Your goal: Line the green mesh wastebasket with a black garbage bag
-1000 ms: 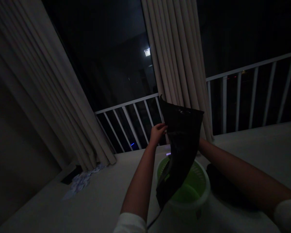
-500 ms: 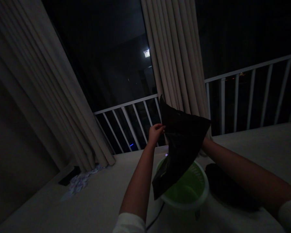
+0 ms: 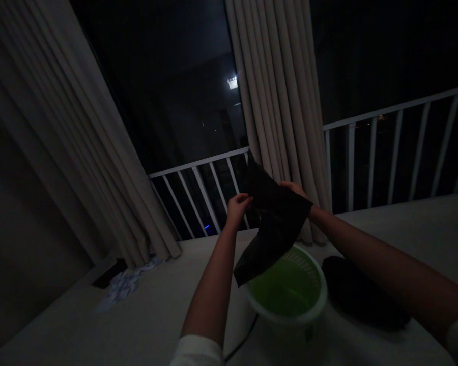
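A limp black cloth (image 3: 277, 218), its exact kind too dark to make out, hangs stretched between my hands. My left hand (image 3: 238, 206) pinches its left edge between thumb and fingers. At the upper right edge, my right hand (image 3: 294, 188) grips the cloth from behind; part of that hand and its wrist is covered by it. Below the cloth stands a round basket (image 3: 320, 297) with a pale rim, a green inside and slotted walls. The cloth's lower left corner hangs over the basket's far left rim.
A dark heap (image 3: 359, 295) lies on the floor right of the basket, partly behind my right forearm. Crumpled patterned fabric (image 3: 124, 284) lies by the left curtain (image 3: 110, 168). Another curtain (image 3: 280, 101) and a white railing (image 3: 399, 147) stand ahead. A dark cord (image 3: 244, 340) runs beside the basket.
The cloth has shifted left and its lower end has risen, showing more of the basket. My right hand has moved left, its fingers now visible above the cloth's edge.
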`<state>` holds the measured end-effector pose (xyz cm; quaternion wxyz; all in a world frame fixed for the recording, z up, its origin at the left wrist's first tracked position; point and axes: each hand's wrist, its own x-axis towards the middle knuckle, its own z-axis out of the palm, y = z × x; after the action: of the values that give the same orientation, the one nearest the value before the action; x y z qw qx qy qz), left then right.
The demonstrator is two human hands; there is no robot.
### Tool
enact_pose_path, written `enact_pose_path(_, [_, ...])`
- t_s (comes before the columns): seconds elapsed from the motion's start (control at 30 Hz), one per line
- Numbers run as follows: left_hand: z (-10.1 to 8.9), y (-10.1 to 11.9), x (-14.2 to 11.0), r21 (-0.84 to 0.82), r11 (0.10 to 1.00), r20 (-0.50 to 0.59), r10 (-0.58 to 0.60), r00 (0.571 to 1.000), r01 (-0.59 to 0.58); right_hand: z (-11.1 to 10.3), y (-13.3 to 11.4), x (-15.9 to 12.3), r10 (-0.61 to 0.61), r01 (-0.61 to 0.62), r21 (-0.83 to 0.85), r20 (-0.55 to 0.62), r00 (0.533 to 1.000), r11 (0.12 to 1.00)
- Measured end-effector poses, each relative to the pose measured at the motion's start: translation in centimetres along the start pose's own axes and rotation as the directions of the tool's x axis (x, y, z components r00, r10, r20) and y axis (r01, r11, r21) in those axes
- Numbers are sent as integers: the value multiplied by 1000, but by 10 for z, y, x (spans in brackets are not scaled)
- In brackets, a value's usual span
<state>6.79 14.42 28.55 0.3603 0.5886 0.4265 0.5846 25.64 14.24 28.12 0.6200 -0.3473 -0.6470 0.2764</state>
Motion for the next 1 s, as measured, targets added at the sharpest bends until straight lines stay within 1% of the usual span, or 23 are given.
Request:
enact_pose_path(0.1, [-5,2,-1,-8,1000,8,14,1000,-14,-3,2,1,79,-82,132,23,997,988])
enact_pose_path(0.3, [-14,6,-3,2,1000,-45,-2,999,2,-10,14,5,72,-77,181,29,997,980])
enact_pose_path(0.5, [-24,3,-2,-25,1000,-50,8,999,-10,-14,23,8,86,-78,216,-27,996,973])
enact_pose_path(0.63, [-30,-1,-2,-23,1000,-55,19,998,-20,-17,23,7,80,-68,224,-48,996,972])
enact_pose_path(0.8, [-37,0,-4,18,999,-65,37,997,-36,-25,21,4,68,-64,185,-15,998,981])
enact_pose_path(0.9, [-40,1,-5,64,997,-86,38,996,-33,-29,23,2,53,-48,139,-38,998,989])
enact_pose_path(1.0, [-44,1,-7,87,995,-80,53,995,-46,-32,24,0,39,-31,142,-56,998,989])
